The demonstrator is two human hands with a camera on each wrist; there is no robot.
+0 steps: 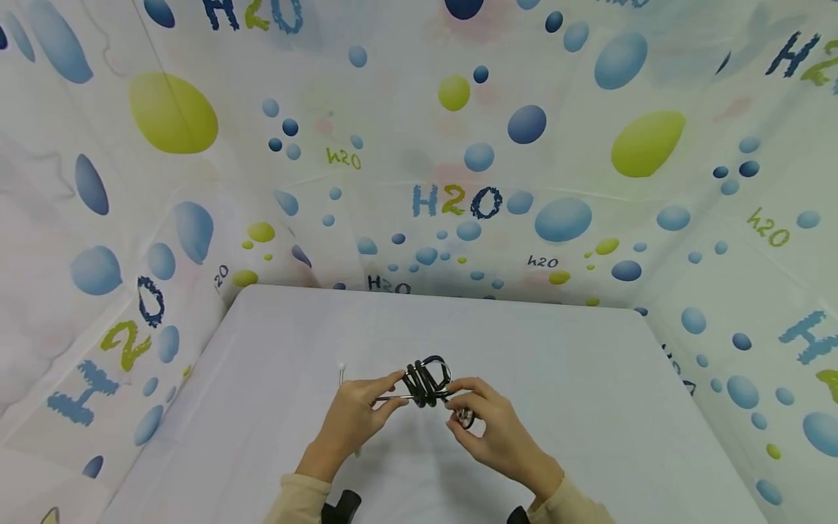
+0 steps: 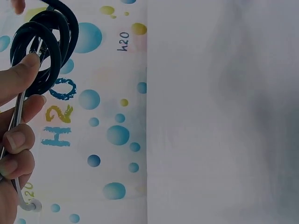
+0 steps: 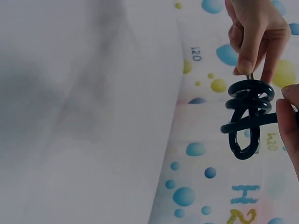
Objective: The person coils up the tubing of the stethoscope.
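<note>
A stethoscope with black tubing is held above the table by both hands. The tubing winds in several turns around its metal ear tubes. My left hand grips these tubes, thumb against fingers. A pale ear tip sticks out past that hand in the left wrist view. On the other side, my right hand pinches the tubing's free end. The round metal chest piece hangs by its fingers. The right wrist view shows the coil with a stretch of tubing running to the right fingers.
A white-covered table lies beneath the hands. Behind and at both sides stands a white curtain printed with blue and yellow-green drops. Dark straps show by the sleeves.
</note>
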